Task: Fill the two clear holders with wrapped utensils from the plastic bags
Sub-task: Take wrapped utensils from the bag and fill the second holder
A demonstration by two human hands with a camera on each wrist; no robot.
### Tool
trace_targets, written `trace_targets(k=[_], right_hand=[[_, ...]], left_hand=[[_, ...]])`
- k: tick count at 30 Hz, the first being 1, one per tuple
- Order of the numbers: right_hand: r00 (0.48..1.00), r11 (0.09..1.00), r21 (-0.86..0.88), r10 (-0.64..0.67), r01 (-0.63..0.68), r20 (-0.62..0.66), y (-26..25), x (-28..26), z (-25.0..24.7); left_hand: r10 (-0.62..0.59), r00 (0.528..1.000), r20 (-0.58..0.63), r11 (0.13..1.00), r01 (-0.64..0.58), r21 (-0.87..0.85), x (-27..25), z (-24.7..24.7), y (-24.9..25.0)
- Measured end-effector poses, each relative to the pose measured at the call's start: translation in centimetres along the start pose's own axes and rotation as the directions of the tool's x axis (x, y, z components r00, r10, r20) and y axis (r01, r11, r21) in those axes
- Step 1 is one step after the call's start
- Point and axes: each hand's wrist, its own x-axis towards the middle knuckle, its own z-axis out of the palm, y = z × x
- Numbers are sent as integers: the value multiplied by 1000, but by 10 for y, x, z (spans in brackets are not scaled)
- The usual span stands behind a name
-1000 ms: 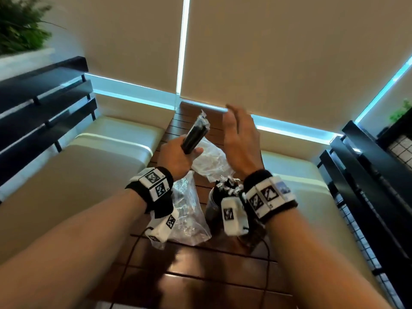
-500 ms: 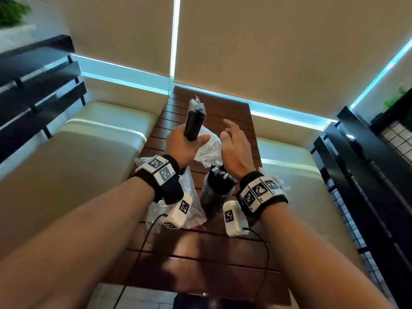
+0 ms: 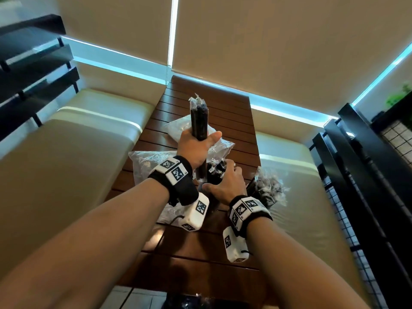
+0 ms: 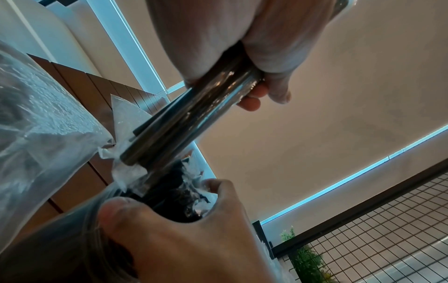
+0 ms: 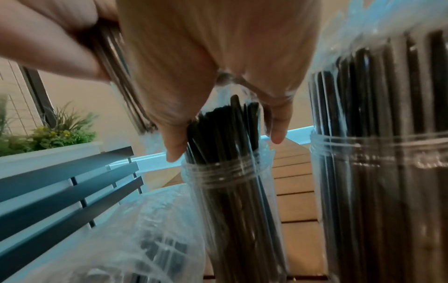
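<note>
Room: beige roller blinds (image 3: 267, 41) on 2 walls, blue-white light strips along their lower edges; black slatted railings left and right; green plants in a white planter (image 5: 48, 141); wire-grid panel (image 4: 387, 239) at right.

Seating: 2 cream padded benches (image 3: 66, 152), smooth and glossy, flanking the table.

Table (image 3: 200, 253): dark brown wood slats, narrow, running away from the viewer.

Plastic bags (image 3: 147, 161): crinkled clear film, lying on the table left of and beyond the hands; dark contents show faintly.

2 clear holders: ribbed-neck cylindrical jars standing upright on the table. Near holder (image 5: 232, 191) part-filled with black wrapped utensils; second holder (image 5: 378, 172) just beside it on the right, packed fuller.

Bundle of wrapped utensils (image 3: 199, 121): long, black, glossy film sleeves, held upright, lower ends at the near holder's mouth.

Left hand (image 3: 196, 148): fist closed around the bundle's middle.

Right hand (image 3: 225, 186): fingers curled around the near holder's mouth and the utensil tops there.
</note>
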Motion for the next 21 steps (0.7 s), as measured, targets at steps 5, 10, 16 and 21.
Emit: trace_targets(k=[5, 10, 16, 21], right_hand=[[995, 997, 66, -28, 34, -92, 4, 3, 8], [993, 997, 10, -69, 70, -99, 3, 7, 9], [991, 991, 13, -133, 133, 26, 11, 10, -1], [985, 987, 33, -157, 155, 66, 15, 11, -4]], left_hand=[[2, 1000, 21, 1000, -2, 0, 6, 12, -7], [-17, 1000, 23, 1000, 17, -25, 13, 16, -19], [-75, 997, -33, 994, 71, -86, 21, 17, -36], [-67, 996, -55, 996, 63, -70, 24, 31, -31]])
